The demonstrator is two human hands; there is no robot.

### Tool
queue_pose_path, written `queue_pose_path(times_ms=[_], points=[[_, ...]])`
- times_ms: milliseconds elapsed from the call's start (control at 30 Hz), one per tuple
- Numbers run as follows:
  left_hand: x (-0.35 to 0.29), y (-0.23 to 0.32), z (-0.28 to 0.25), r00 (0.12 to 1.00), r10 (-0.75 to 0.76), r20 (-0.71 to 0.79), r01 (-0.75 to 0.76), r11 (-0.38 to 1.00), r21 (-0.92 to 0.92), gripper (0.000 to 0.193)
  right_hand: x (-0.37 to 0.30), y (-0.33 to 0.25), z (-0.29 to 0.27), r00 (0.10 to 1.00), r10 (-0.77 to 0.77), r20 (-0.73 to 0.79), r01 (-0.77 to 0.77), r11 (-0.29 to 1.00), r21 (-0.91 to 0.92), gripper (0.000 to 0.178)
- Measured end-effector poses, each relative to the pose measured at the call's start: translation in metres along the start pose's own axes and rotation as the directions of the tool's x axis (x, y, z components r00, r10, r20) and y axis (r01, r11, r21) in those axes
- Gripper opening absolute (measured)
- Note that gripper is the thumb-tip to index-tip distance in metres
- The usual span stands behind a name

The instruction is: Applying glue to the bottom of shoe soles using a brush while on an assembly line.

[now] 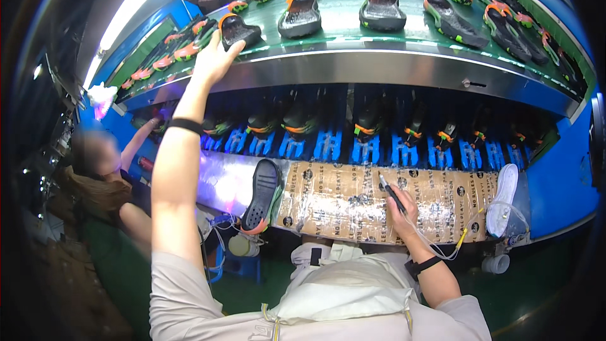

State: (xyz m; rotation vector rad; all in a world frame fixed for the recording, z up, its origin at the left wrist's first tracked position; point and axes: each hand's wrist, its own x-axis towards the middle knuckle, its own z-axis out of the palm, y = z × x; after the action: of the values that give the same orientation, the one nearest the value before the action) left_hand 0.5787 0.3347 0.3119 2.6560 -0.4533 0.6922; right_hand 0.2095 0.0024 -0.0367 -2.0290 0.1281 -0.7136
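Observation:
My left hand (218,62) is stretched out to the green conveyor belt (338,9), its thumb and fingers spread at the near side of a dark shoe sole (241,31) with an orange end. Whether it bears any of the sole's weight cannot be seen. Low over the bench, my right hand (403,209) grips a black pen-shaped tool (394,198) with a pale tip pointing away from me; a thin clear tube runs near the wrist. Between my arms a black sole (264,192) with green and orange edges lies on the bench, left of the brown printed covering (341,205).
More soles (382,9) ride the belt, behind a metal rail (353,66). Beneath, shoes sit on blue holders (328,145). A white sole-shaped piece (503,199) lies at the bench's right end. One person works close on my left (104,164); another sits across the belt.

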Motion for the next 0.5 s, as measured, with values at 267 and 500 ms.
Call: queue_pose_path(times_ms=[267,500], points=[[0.054,-0.039,0.005,0.878,0.031,0.478,0.175,0.909,-0.379,0.056,0.002,-0.001,0.002,0.997,0.068,0.047,-0.069,0.998,0.014,0.035],[0.047,-0.116,0.012,0.981,0.173,0.091,-0.156,0.973,-0.17,0.085,0.005,-0.008,0.008,0.995,0.061,0.085,-0.066,0.996,0.055,0.035]])
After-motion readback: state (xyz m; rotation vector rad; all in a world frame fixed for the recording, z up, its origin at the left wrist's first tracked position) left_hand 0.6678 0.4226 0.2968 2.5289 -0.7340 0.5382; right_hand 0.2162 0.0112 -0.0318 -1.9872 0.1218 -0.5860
